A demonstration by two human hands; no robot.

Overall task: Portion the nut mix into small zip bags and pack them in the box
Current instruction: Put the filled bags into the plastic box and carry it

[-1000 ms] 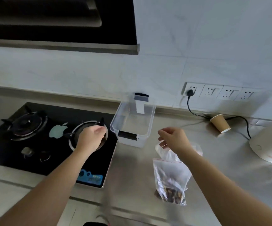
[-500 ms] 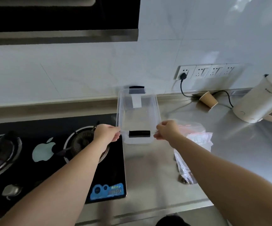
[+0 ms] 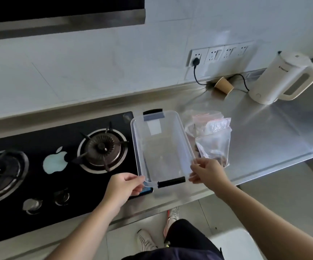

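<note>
A clear plastic box (image 3: 184, 139) with black clip handles sits on the steel counter, its left side over the edge of the hob. Nothing lies inside it. My left hand (image 3: 122, 186) pinches its near left corner and my right hand (image 3: 207, 171) pinches its near right corner. Right of the box lies a clear zip bag of nut mix (image 3: 215, 145), dark nuts showing at its lower end. A pile of small zip bags (image 3: 208, 121) with red seals lies just behind it.
A black gas hob (image 3: 58, 162) with two burners fills the left. A tipped paper cup (image 3: 224, 85), a white kettle (image 3: 281, 79) and a plugged cable stand at the back right. The counter's front edge runs just below my hands.
Both hands took hold of the box's near corners and drew it toward the counter's front edge. The view has tilted down and shifted.
</note>
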